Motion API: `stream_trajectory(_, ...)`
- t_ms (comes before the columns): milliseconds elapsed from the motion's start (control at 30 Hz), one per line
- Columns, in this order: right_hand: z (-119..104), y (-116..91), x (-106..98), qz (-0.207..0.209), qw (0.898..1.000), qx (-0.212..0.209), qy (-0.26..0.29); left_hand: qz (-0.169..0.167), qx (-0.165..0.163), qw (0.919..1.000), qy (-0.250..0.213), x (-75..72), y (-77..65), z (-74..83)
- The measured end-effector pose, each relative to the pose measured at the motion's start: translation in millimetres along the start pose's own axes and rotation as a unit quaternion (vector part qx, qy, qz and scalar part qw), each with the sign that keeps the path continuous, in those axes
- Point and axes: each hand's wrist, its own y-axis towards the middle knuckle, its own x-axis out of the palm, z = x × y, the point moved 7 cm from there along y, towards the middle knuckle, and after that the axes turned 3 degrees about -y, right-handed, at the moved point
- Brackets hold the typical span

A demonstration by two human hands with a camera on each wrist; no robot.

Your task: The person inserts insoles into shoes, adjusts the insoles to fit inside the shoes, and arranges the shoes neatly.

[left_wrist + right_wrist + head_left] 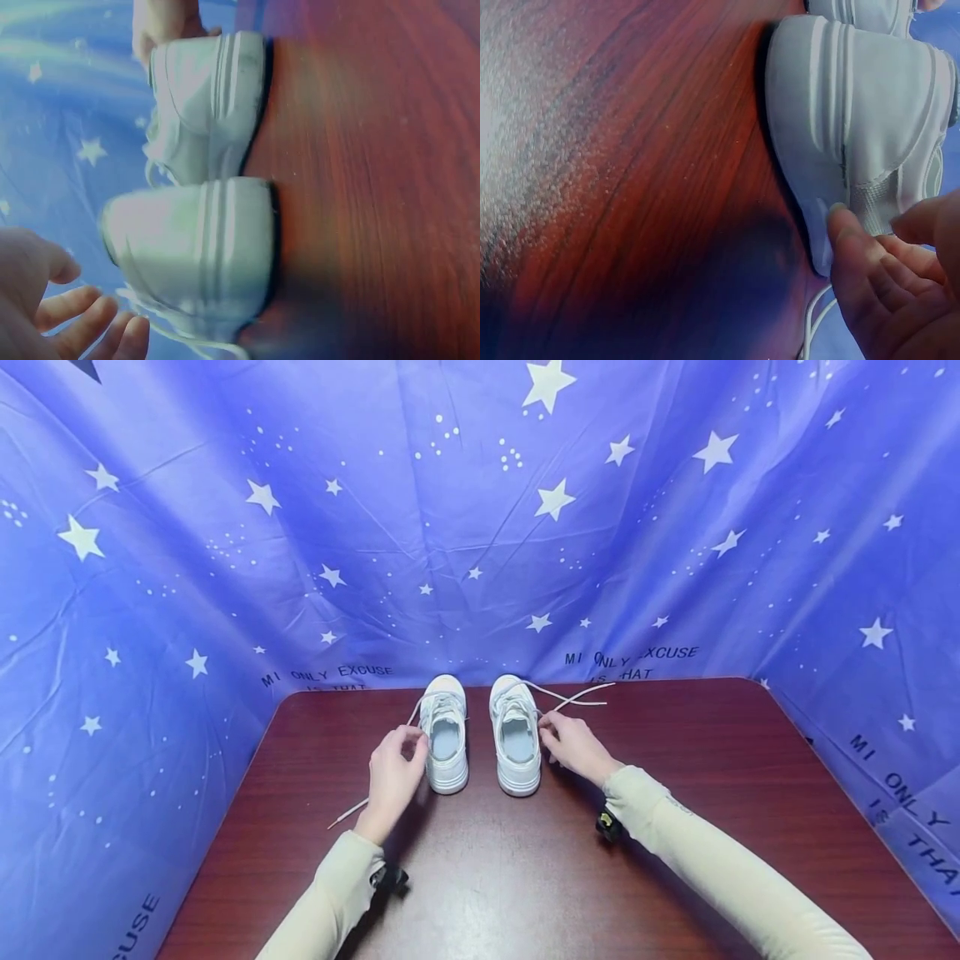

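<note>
Two white lace-up sneakers stand side by side, toes pointing away: the left shoe [448, 774] and the right shoe [519, 777]. My left hand [393, 777] is beside the left shoe's outer side; in the left wrist view its fingers [82, 322] are relaxed, with nothing between them. On the outer side of the right shoe is my right hand [577, 745]. Its fingertips [841, 217] lie right at that shoe's side [885, 112], thumb and forefinger apart. One loose white lace [349, 812] reaches out beyond the left wrist. Other lace ends [581, 699] spread right of the right shoe.
Both shoes are on a dark red-brown wooden table [480, 877], close to its far edge. A blue curtain [465, 510] with white stars hangs behind and along both sides. Small black devices [609, 825] are strapped at the wrists over pale sleeves [720, 860].
</note>
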Motion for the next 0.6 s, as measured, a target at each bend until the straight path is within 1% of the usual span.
stream_trajectory(100, 1, -1, 1, -0.008, 1.0, 0.002, -0.008, -0.009, -0.054, 0.9983, -0.022, 8.1, 6.9, -17.9)
stream_trajectory(200, 1, -1, 3, -0.014, 1.0, -0.002, -0.014, -0.019, -0.088, 0.9952, -0.036, 13.7, 7.4, -33.7)
stream_trajectory(300, 1, 0, 3, -0.014, 1.0, -0.004, -0.015, -0.036, -0.122, 0.9906, -0.05, 19.6, 7.1, -44.4)
stream_trajectory(400, 2, 2, 4, -0.018, 1.0, -0.001, -0.011, -0.055, -0.161, 0.984, -0.054, 24.3, 6.3, -53.5)
stream_trajectory(500, 3, 2, 6, -0.022, 1.0, 0.003, -0.009, -0.067, -0.182, 0.9793, -0.059, 27.5, 5.9, -58.0)
stream_trajectory(600, 4, 2, 7, -0.023, 1.0, 0.002, -0.005, -0.072, -0.181, 0.9775, -0.08, 30.0, 7.1, -59.1)
